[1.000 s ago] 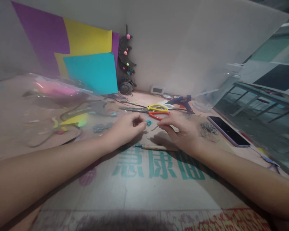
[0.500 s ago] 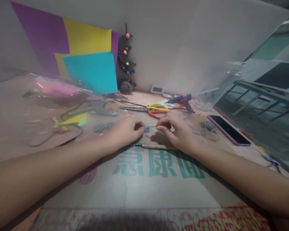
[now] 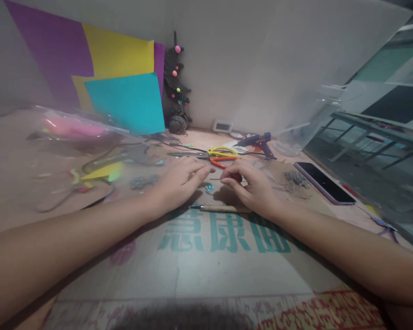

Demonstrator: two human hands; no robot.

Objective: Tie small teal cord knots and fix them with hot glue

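Note:
A small teal flower-like piece (image 3: 209, 187) lies on the table between my two hands. My left hand (image 3: 181, 181) is just left of it, palm down, fingers stretched out, with no object showing in it. My right hand (image 3: 249, 185) pinches a thin grey strand (image 3: 214, 178) that points left, just above the teal piece; whether it is wire or cord is unclear. Close below both hands lies a wooden-handled tool (image 3: 223, 209) with a thin dark tip. Scissors (image 3: 223, 153) with yellow and orange handles rest just beyond my fingers.
A dark blue glue gun (image 3: 261, 144) stands behind my right hand. Further right are a coil of grey cord (image 3: 297, 178) and a phone (image 3: 325, 183). Grey coiled pieces (image 3: 144, 182) and a pink item in clear plastic (image 3: 77, 127) lie left. Coloured sheets (image 3: 125, 103) lean against the wall.
My left hand has let go of the teal piece, and its fingers have straightened. The piece now sits slightly lower between the hands. My right hand keeps its pinch.

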